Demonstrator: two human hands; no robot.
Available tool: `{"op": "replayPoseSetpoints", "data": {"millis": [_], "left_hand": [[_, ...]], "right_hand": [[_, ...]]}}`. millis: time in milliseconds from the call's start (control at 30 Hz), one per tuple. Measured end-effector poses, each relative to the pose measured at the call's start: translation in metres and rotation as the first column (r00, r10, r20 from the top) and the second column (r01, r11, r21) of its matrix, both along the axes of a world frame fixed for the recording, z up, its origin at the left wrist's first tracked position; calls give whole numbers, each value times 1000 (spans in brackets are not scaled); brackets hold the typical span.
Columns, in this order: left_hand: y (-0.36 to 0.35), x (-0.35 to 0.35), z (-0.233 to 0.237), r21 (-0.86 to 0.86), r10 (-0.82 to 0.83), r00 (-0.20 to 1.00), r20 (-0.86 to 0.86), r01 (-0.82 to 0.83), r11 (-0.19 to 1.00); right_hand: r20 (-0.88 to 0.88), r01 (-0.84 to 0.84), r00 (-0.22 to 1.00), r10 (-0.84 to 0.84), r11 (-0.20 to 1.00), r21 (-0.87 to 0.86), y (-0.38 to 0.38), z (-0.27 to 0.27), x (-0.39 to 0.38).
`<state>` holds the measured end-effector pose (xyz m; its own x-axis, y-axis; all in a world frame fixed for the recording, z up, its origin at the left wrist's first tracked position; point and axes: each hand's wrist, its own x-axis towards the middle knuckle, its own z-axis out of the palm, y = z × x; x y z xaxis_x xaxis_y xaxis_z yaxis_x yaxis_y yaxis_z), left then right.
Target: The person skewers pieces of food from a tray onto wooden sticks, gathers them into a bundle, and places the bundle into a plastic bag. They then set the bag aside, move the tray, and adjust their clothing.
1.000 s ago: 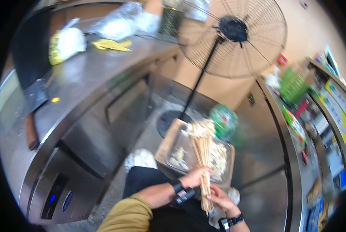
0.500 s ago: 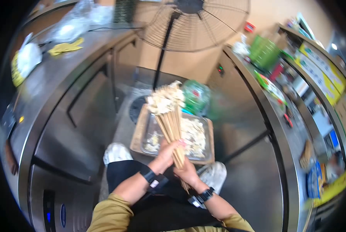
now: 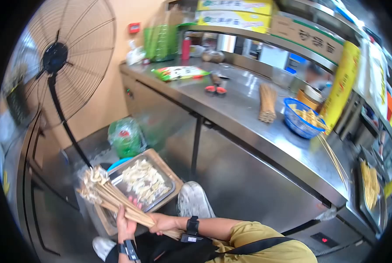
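Observation:
A thick bundle of wooden skewers slants across my lap, its far ends loaded with pale, ragged food pieces. My right hand is closed around the bare near end. Farther up the sticks, my left hand cups the bundle from below, with thumb and fingers on either side. Just beyond my hands, a metal tray holds loose pale pieces. It rests on a wooden-looking base near the floor, partly hidden by the skewers.
A steel counter runs along the right, bearing another bundle of sticks, a blue basket with food and several loose skewers. A standing fan is at left, a green plastic bag behind the tray.
My view has swung right toward the counter. The skewer bundle has tipped from near upright to slanting left, and my left hand has shifted beneath it; both hands stay on it.

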<state>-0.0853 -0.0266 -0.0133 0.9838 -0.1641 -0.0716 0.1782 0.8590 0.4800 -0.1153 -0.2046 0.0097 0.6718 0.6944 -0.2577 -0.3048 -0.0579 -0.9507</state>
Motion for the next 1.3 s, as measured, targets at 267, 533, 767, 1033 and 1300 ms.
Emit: {"op": "replayPoseSetpoints", "data": {"millis": [267, 533, 767, 1033, 1300], "left_hand": [[-27, -17, 44, 406, 199, 979, 46, -200, 892], [-41, -16, 86, 578, 394, 854, 340, -520, 629], [-12, -12, 82, 423, 163, 931, 326, -297, 856], [57, 25, 114, 254, 352, 872, 341, -446, 858], [42, 28, 123, 83, 313, 929, 198, -334, 939]], "right_hand": [[61, 48, 997, -53, 995, 84, 14, -22, 0], [625, 395, 709, -327, 918, 33, 29, 22, -3], [64, 201, 976, -206, 977, 76, -1, 31, 13], [-172, -90, 978, 121, 980, 175, -45, 34, 2], [-300, -47, 948, 104, 981, 190, -48, 27, -6]]}}
